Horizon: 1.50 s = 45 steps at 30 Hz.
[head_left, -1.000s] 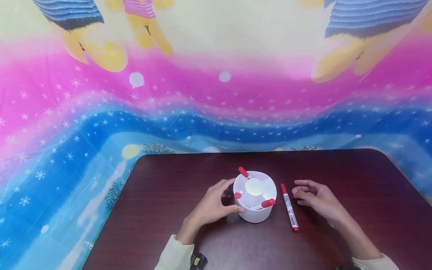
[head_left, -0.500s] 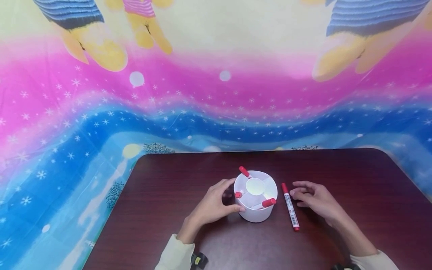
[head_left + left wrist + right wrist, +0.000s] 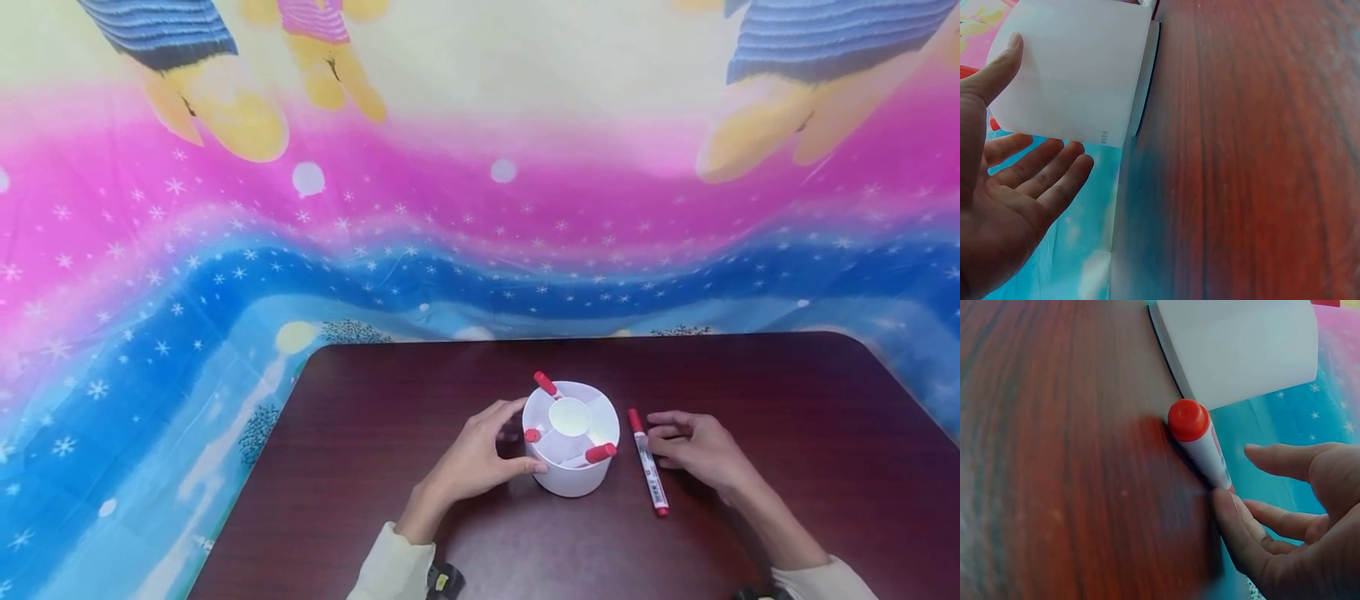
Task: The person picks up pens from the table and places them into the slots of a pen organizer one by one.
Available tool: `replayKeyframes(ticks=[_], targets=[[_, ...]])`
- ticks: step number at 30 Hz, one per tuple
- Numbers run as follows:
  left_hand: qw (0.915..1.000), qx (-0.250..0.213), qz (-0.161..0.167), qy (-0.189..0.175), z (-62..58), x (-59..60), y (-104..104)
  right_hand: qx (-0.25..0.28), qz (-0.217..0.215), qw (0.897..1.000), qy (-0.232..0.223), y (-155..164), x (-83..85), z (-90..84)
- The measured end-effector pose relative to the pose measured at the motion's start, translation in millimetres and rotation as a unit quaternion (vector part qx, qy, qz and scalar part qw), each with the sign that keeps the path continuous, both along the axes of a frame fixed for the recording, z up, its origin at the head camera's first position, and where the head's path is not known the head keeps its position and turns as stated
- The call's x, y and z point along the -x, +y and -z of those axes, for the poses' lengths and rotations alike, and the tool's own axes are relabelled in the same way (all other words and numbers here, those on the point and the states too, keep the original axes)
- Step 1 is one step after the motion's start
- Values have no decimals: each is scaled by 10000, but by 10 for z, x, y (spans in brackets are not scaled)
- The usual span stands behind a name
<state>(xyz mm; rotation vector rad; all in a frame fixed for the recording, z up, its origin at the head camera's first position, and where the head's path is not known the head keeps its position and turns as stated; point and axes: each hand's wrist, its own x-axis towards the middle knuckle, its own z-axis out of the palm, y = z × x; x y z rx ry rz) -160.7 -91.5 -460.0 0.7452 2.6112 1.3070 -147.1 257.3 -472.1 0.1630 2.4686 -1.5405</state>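
A white round holder (image 3: 572, 454) is seen standing upright on the dark brown desk (image 3: 375, 433), near its middle; the same white wall is seen in the left wrist view (image 3: 1072, 75) and the right wrist view (image 3: 1241, 344). The holder is divided into compartments around a round central well, and three red-capped markers are seen in it: one at the far rim (image 3: 545, 384), one at the left rim (image 3: 532, 435) and one leaning at the near right rim (image 3: 596, 453). The left hand (image 3: 472, 454) is placed against the holder's left wall, thumb tip touching the wall low on the near side, fingers relaxed and loosely spread around the far side; in the left wrist view (image 3: 1004, 187) the palm is open and the fingers are only gently bent, with nothing clasped. A fourth marker (image 3: 648, 462), white-bodied with a red cap, lies flat on the desk just right of the holder, apart from it, cap end pointing away from the person. The right hand (image 3: 693, 446) rests on the desk just right of this marker, fingers extended toward it; in the right wrist view (image 3: 1291, 519) one fingertip is seen touching the marker's body (image 3: 1204, 444), the other fingers spread and unclosed. A bright pink-and-blue starred cloth (image 3: 225, 250) hangs behind the desk. Pale sleeves (image 3: 390, 567) cover both forearms.
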Motion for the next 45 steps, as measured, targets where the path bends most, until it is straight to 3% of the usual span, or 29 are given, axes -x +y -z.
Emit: replayKeyframes(ticks=[10, 17, 35, 45], targets=[[10000, 5, 13, 70, 5, 0, 0, -311, 60, 9995, -60, -54, 19, -2], [10000, -42, 29, 83, 9, -1, -4, -770, 63, 9969, 152, -111, 34, -2], [10000, -35, 1, 92, 2, -2, 8, -281, 257, 9983, 431, -54, 17, -280], [9999, 5, 5, 167, 1, 7, -30, -173, 143, 9979, 607, -26, -7, -413]])
